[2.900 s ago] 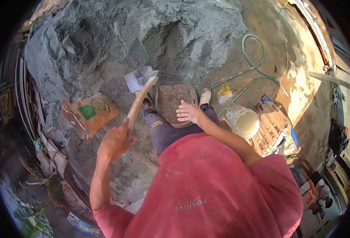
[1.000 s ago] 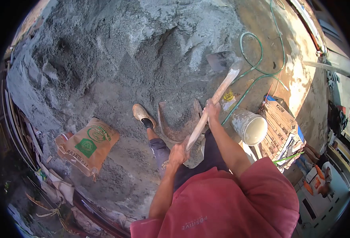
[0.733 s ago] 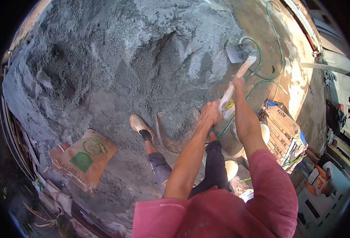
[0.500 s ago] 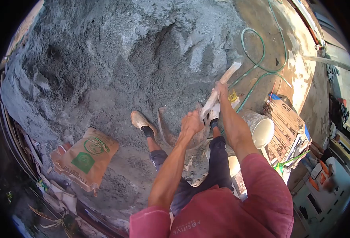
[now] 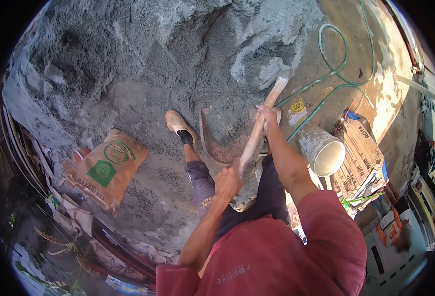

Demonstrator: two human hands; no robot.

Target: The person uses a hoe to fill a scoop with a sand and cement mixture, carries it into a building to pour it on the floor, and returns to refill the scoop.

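Observation:
Both my hands are wrapped round a pale wooden handle (image 5: pixel 253 141), which slants from lower left to upper right in front of my body. My left hand (image 5: pixel 228 182) grips its lower end, near my thighs. Farther up the shaft, my right hand (image 5: pixel 267 118) is closed round it. The handle's far end reaches the edge of the grey sand pile (image 5: pixel 178 64), where a tool head is hard to make out. Between my feet a round, shallow pan (image 5: pixel 208 140) holds grey material.
A cement bag (image 5: pixel 110 170) lies at the left. To the right are a white bucket (image 5: pixel 328 157), stacked cartons (image 5: pixel 358 158), a green hose (image 5: pixel 345 85) and a yellow-printed wrapper (image 5: pixel 298 109). Wooden boards (image 5: pixel 116 256) line the lower left.
My left hand has moved down and back towards my body with the handle's lower end. My right hand has shifted slightly down and left, and the handle now slants more steeply.

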